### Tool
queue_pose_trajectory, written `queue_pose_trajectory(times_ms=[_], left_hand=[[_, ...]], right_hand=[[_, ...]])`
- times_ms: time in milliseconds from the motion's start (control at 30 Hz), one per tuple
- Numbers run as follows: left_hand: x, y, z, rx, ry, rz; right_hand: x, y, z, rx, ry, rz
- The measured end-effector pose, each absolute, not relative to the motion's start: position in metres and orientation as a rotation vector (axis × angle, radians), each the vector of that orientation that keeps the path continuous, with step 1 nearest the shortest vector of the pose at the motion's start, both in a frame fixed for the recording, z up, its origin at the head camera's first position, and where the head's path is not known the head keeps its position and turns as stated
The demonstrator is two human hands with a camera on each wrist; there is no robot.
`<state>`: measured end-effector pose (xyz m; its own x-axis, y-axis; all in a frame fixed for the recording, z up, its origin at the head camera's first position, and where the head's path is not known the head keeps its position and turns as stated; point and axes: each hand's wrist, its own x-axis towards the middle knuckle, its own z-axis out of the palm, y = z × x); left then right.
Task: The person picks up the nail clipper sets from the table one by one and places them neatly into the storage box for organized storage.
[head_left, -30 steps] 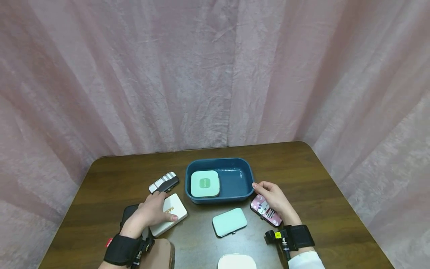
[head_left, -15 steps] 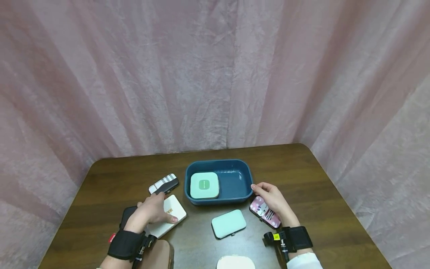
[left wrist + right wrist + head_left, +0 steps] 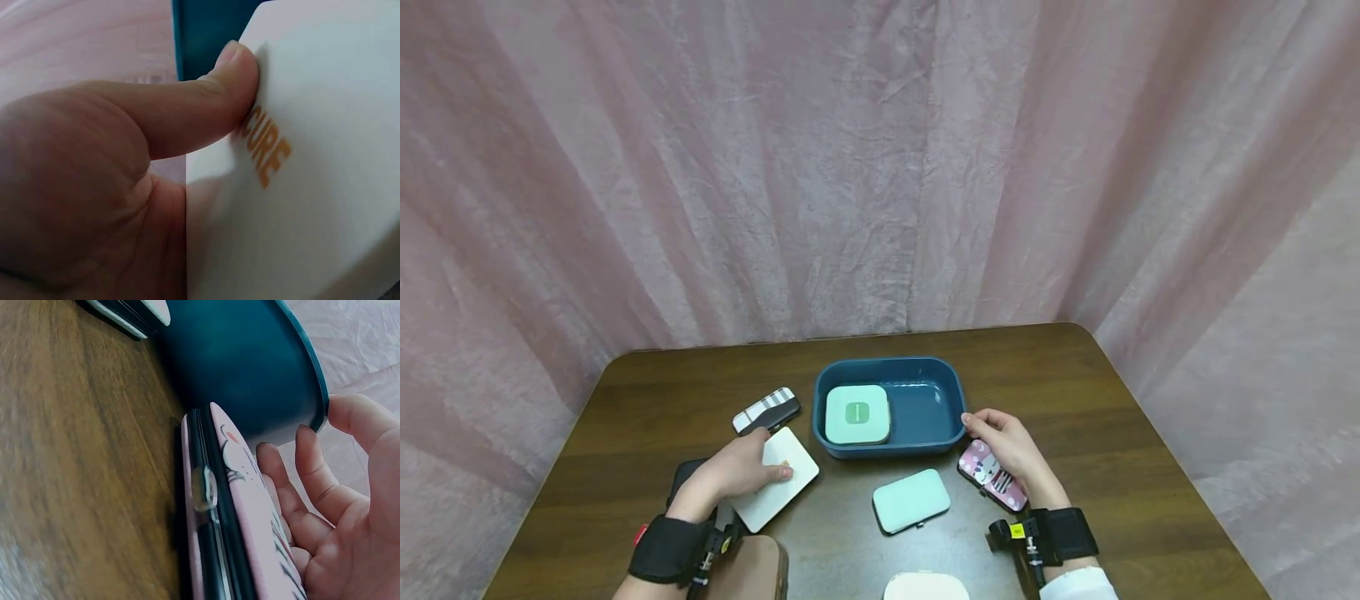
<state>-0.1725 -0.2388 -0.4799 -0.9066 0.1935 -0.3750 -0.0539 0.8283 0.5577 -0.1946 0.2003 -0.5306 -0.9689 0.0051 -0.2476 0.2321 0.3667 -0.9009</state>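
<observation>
My left hand [image 3: 739, 465] grips a flat white case [image 3: 786, 479], the thumb lying across its top face. Gold lettering ending in "CURE" shows beside the thumb on the case [image 3: 300, 187] in the left wrist view; the other fingers are hidden. My right hand [image 3: 1009, 440] pinches the right rim of a blue rectangular dish [image 3: 925, 412]. Thumb and fingertips meet the rim in the right wrist view. Inside the dish, on its left side, lies a mint square case [image 3: 857, 414]. Just under my right hand lies a pink cartoon-print case [image 3: 250, 506] with a metal clasp.
A mint oblong case [image 3: 912, 500] lies in front of the dish, and a white rounded item [image 3: 927, 587] at the near edge of view. Left of the dish is a striped-and-black case [image 3: 766, 412]. A tan case [image 3: 752, 571] and a black item [image 3: 683, 475] lie by my left wrist.
The white case has tilted and risen slightly in my left hand, its lettering now mostly covered by the thumb in the head view. My right hand stays at the dish rim.
</observation>
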Motion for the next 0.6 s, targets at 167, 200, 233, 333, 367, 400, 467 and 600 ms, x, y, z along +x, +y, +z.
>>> queue_pose_trajectory(times_ms=[167,200,233,333,367,400,467,600], left_hand=[[-0.171,-0.244,-0.478,0.113,2.519,0.957],[-0.171,-0.245,-0.479,0.106,2.504,0.988],[-0.171,-0.246,-0.478,0.101,2.496,1.012],[-0.169,-0.248,-0.477,0.069,2.476,1.091],[-0.168,-0.248,-0.476,0.068,2.468,1.114],[-0.167,-0.248,-0.475,0.06,2.455,1.145],[-0.164,-0.249,-0.473,0.042,2.42,1.221],[-0.159,-0.246,-0.468,0.035,2.32,1.399]], right_hand=[[-0.195,0.202,-0.53,0.217,2.418,-1.648],[-0.195,0.202,-0.53,0.215,2.416,-1.652],[-0.195,0.203,-0.53,0.216,2.416,-1.654],[-0.196,0.202,-0.532,0.212,2.41,-1.667],[-0.196,0.202,-0.532,0.212,2.409,-1.67],[-0.196,0.201,-0.532,0.214,2.405,-1.678],[-0.197,0.201,-0.533,0.218,2.399,-1.692],[-0.198,0.201,-0.533,0.224,2.397,-1.709]])
